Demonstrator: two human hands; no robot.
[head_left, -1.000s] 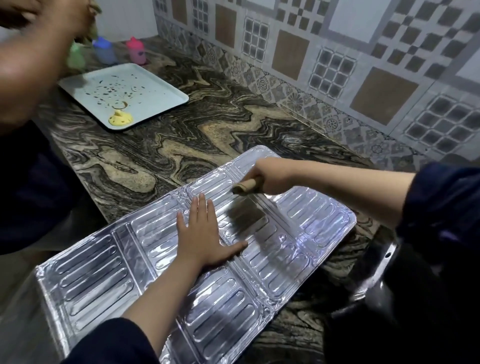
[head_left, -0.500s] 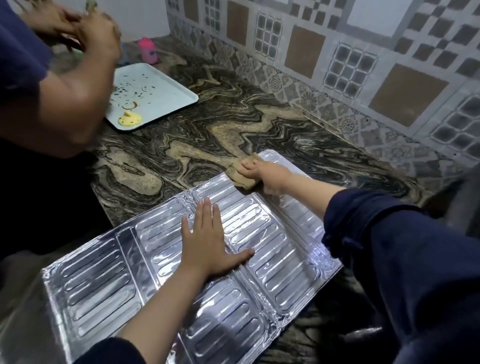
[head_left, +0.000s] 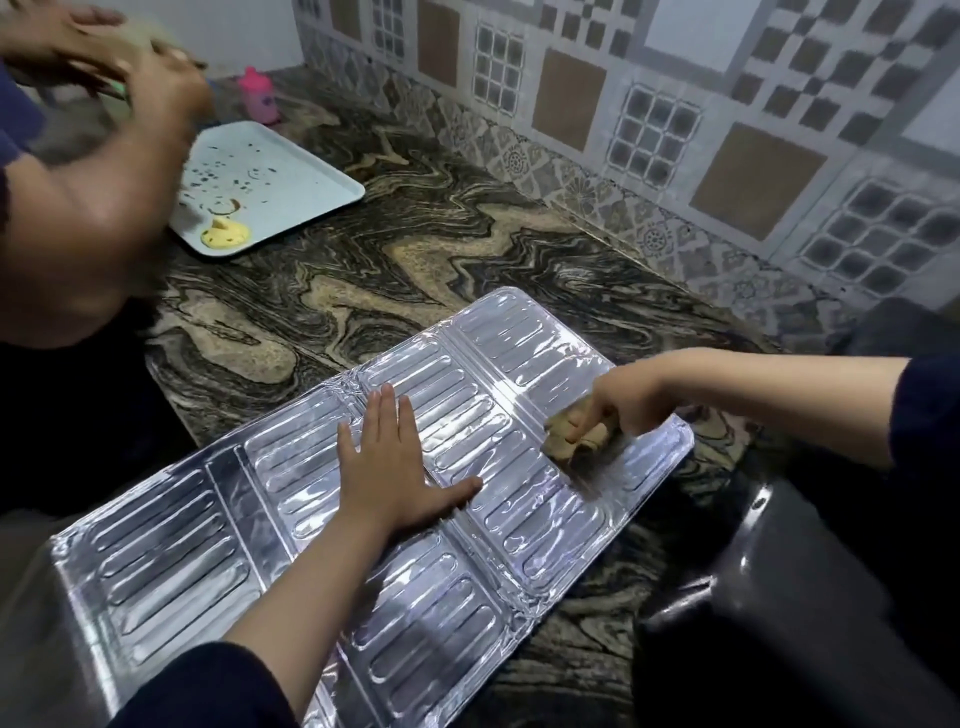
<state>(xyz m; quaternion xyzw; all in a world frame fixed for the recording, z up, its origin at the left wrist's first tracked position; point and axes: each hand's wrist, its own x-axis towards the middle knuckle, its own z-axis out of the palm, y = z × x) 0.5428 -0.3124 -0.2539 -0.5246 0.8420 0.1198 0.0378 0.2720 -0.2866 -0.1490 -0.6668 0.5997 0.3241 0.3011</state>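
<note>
A ribbed silver foil panel (head_left: 171, 561) lies flat on the swirled marble counter (head_left: 395, 260), its near left end hanging past the counter edge. My left hand (head_left: 395, 467) presses flat on the panel's middle, fingers straight and thumb spread to the right. My right hand (head_left: 618, 400) grips a folded brown cloth (head_left: 574, 441) and holds it down on the panel's right section, close to the right edge.
A pale blue tray (head_left: 291, 176) with dark specks and a yellow blob (head_left: 226, 236) sits at the back left. Another person's arms (head_left: 93, 208) move over it, blurred. A pink bottle (head_left: 260, 96) stands behind. A black appliance (head_left: 800, 597) stands at the right, beside the tiled wall (head_left: 675, 130).
My right hand has drawn the cloth from the panel's far top edge down to its right section. My left hand has stayed pressed in place. The other person's arms shifted.
</note>
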